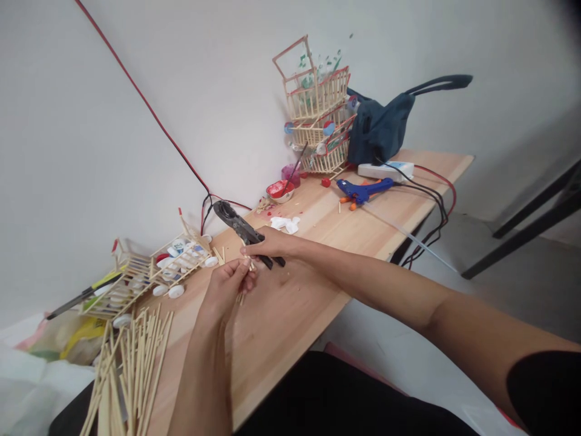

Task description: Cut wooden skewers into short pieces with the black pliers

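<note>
My right hand [275, 242] is closed round a black plier-like cutter [236, 221]. The tool's rounded end points up and left, and its two handle ends stick out below the fingers. Pinched in my left hand [227, 281] are thin pale wooden sticks [249, 262], just beside the cutter. How many sticks there are and whether they touch the tool is hard to see. Both hands are close together over the wooden table [290, 309].
At the lower left lies a bundle of long wooden sticks [136, 363]. Behind it stand small stick-built carts [181, 257] with white wheels. Stacked carts [318, 100], a red paint bowl [280, 190], a blue glue gun [363, 191], a power strip [385, 170] and a dark bag [381, 128] sit farther back.
</note>
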A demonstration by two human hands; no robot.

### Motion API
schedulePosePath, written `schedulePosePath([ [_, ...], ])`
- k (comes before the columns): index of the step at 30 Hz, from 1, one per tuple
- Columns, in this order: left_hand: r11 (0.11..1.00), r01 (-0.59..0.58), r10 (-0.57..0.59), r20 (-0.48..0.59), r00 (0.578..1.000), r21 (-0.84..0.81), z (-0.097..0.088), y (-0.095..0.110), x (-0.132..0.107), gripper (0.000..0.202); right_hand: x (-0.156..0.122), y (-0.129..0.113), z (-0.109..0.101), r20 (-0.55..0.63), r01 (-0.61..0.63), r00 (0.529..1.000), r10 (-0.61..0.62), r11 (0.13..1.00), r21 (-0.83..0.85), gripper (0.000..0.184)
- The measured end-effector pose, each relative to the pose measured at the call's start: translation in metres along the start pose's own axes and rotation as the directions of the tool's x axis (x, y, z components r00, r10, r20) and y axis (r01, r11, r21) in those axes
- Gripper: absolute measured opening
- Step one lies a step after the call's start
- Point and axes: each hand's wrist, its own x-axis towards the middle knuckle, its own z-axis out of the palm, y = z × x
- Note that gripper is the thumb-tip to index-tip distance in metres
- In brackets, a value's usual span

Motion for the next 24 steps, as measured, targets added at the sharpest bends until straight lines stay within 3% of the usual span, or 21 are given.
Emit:
schedulePosePath([
  [6, 0.999, -0.04, 0.04, 0.082, 0.996, 0.006, -0.005, 0.007, -0.005, 0.03, 0.0, 0.001, -0.004, -0.02, 0.002, 1.0, 0.0, 0.991, 0.136, 0.024],
  [11, 0.984, -0.118, 0.119, 0.0, 0.993, 0.137, -0.006, 0.007, -0.004, 0.025, -0.001, 0.001, -0.002, 0.021, -0.007, 1.0, 0.002, 0.961, 0.278, 0.025],
  [17, 0.919, -0.255, 0.282, -0.05, 0.958, 0.301, 0.003, 0.009, -0.003, 0.025, 0.003, 0.004, -0.001, -0.04, -0.002, 0.999, 0.016, 0.947, 0.322, 0.024],
  [24, 0.837, -0.308, 0.386, -0.089, 0.918, 0.451, 0.009, 0.008, -0.003, 0.027, 0.002, 0.003, -0.002, -0.088, 0.008, 0.996, 0.022, 0.946, 0.323, 0.023],
])
